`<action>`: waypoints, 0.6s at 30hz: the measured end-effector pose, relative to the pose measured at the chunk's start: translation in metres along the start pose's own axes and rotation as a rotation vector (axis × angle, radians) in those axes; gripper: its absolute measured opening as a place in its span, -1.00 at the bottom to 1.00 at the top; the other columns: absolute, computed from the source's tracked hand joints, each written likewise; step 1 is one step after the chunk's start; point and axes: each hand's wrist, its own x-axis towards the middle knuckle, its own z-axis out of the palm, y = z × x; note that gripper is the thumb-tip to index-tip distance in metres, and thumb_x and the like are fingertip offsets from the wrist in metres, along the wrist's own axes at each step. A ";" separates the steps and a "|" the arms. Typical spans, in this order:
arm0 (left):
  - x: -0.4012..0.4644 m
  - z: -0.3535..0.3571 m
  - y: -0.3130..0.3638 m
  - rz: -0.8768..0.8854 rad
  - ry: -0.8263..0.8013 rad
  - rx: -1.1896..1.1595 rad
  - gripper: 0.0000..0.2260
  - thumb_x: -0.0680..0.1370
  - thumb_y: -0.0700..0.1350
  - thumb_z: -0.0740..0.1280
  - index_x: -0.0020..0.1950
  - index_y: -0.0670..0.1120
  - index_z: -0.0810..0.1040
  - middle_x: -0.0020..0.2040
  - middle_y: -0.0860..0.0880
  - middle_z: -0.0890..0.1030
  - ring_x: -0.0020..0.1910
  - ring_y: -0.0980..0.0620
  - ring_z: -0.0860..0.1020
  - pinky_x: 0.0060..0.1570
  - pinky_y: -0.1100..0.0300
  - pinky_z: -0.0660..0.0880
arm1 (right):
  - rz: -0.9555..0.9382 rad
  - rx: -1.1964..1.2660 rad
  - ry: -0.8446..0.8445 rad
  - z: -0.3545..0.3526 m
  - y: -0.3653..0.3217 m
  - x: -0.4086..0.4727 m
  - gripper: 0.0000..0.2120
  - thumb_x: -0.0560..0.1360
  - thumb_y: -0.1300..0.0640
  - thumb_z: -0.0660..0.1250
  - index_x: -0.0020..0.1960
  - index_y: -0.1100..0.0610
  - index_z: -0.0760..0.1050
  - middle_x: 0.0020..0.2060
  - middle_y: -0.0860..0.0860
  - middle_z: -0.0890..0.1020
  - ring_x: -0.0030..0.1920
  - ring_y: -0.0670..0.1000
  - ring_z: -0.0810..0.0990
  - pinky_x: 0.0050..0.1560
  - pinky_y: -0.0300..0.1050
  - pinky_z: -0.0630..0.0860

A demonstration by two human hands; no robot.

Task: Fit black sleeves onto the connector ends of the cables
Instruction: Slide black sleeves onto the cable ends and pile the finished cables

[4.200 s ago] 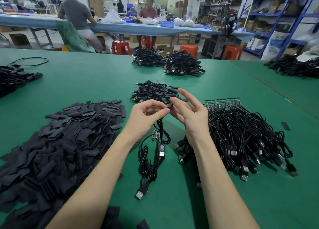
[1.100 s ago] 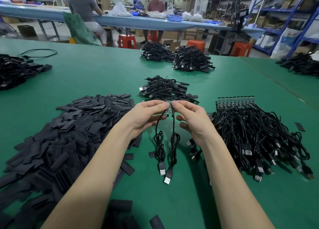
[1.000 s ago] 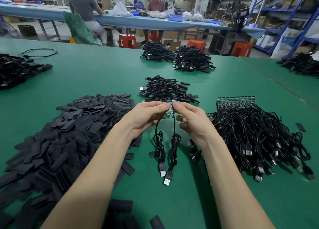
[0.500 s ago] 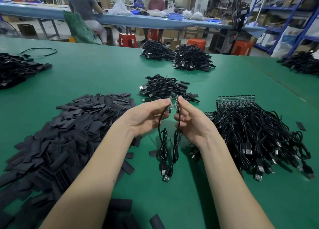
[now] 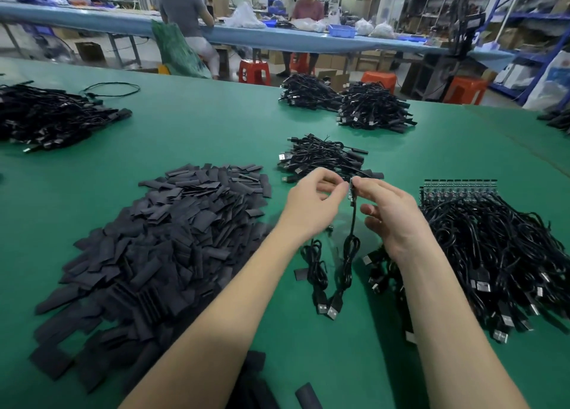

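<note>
My right hand (image 5: 389, 215) pinches the small circuit-board connector end (image 5: 350, 190) of a black cable (image 5: 350, 254) and holds it up. That cable hangs down to its USB plug (image 5: 334, 309) on the green table (image 5: 216, 131). My left hand (image 5: 313, 206) hovers just left of the connector with loosely curled fingers, and I see nothing between them. A second black cable (image 5: 315, 268) lies on the table below it. The big heap of flat black sleeves (image 5: 172, 239) spreads to the left.
A tangle of unsleeved cables (image 5: 499, 254) with a row of boards (image 5: 459, 186) lies on the right. A smaller cable pile (image 5: 324, 158) sits behind my hands, with others (image 5: 373, 107) (image 5: 46, 118) farther off. Loose sleeves (image 5: 308, 394) lie near the front edge. People work at a far bench.
Half a second ago each hand held one cable by its connector end. My left hand has let its cable drop onto the table. My right hand still holds the other one up.
</note>
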 end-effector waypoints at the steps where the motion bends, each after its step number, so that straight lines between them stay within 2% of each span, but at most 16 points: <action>1: -0.001 0.003 0.004 -0.088 -0.078 -0.121 -0.93 0.61 -0.03 0.36 0.01 0.00 0.60 -0.09 0.05 0.66 -0.16 0.15 0.62 0.00 0.16 0.61 | 0.001 0.008 0.014 -0.001 -0.001 0.000 -0.90 0.46 -0.02 0.52 -0.16 0.01 0.69 -0.26 -0.21 0.68 -0.17 -0.07 0.47 -0.28 -0.23 0.36; 2: -0.003 0.005 0.008 -0.172 -0.147 -0.258 -0.92 0.63 -0.05 0.34 0.03 -0.04 0.60 -0.06 0.01 0.66 -0.17 0.09 0.64 0.03 0.10 0.62 | 0.003 0.029 0.026 -0.001 -0.002 0.000 -0.89 0.46 -0.01 0.51 -0.15 0.02 0.68 -0.26 -0.20 0.67 -0.19 -0.08 0.46 -0.30 -0.24 0.34; 5: -0.007 0.007 0.015 -0.316 -0.215 -0.571 -0.89 0.64 -0.12 0.34 0.11 -0.13 0.56 -0.06 -0.07 0.63 -0.19 0.03 0.65 -0.03 0.19 0.61 | 0.013 0.072 0.060 -0.005 -0.005 0.000 -0.90 0.48 0.03 0.50 -0.14 0.04 0.66 -0.26 -0.18 0.67 -0.22 -0.09 0.45 -0.39 -0.29 0.29; 9: -0.010 0.005 0.015 -0.349 -0.253 -0.632 -0.86 0.59 -0.26 0.39 0.11 -0.11 0.54 -0.11 -0.04 0.64 -0.15 0.03 0.65 -0.08 0.29 0.62 | -0.013 -0.036 0.073 -0.004 -0.009 -0.002 -0.88 0.48 0.01 0.50 -0.17 0.04 0.67 -0.25 -0.19 0.69 -0.17 -0.08 0.48 -0.28 -0.23 0.31; 12: -0.012 0.003 0.013 -0.370 -0.242 -0.669 -0.87 0.58 -0.31 0.39 0.01 -0.10 0.52 -0.15 -0.05 0.64 -0.22 0.05 0.65 -0.13 0.31 0.62 | -0.081 -0.207 0.081 0.000 -0.018 -0.004 -0.91 0.50 -0.01 0.48 -0.07 -0.01 0.65 -0.05 -0.08 0.71 -0.16 -0.10 0.54 -0.17 -0.17 0.40; 14: -0.011 0.005 0.011 -0.376 -0.212 -0.644 -0.87 0.58 -0.31 0.38 -0.01 -0.10 0.50 -0.15 -0.06 0.62 -0.24 0.05 0.64 -0.16 0.31 0.60 | -0.243 -0.420 0.120 0.007 -0.026 -0.008 -0.86 0.51 -0.04 0.47 0.04 -0.08 0.59 -0.01 -0.09 0.68 -0.07 -0.13 0.60 -0.03 -0.12 0.47; 16: -0.010 0.006 0.010 -0.369 -0.180 -0.597 -0.86 0.58 -0.33 0.37 0.03 -0.13 0.48 -0.17 -0.08 0.60 -0.29 0.07 0.61 -0.23 0.31 0.56 | -0.516 -0.630 0.113 0.023 -0.039 -0.015 -0.83 0.52 -0.01 0.43 0.11 -0.10 0.58 -0.02 -0.16 0.67 0.00 -0.14 0.61 0.09 -0.14 0.48; 18: -0.009 0.007 0.012 -0.376 -0.173 -0.589 -0.83 0.60 -0.40 0.26 0.11 -0.18 0.42 -0.21 -0.11 0.53 -0.42 0.14 0.53 -0.37 0.33 0.45 | -0.716 -0.823 -0.030 0.050 -0.054 -0.021 -0.84 0.52 0.06 0.40 0.09 -0.09 0.63 -0.04 -0.18 0.68 0.03 -0.15 0.60 0.13 -0.15 0.51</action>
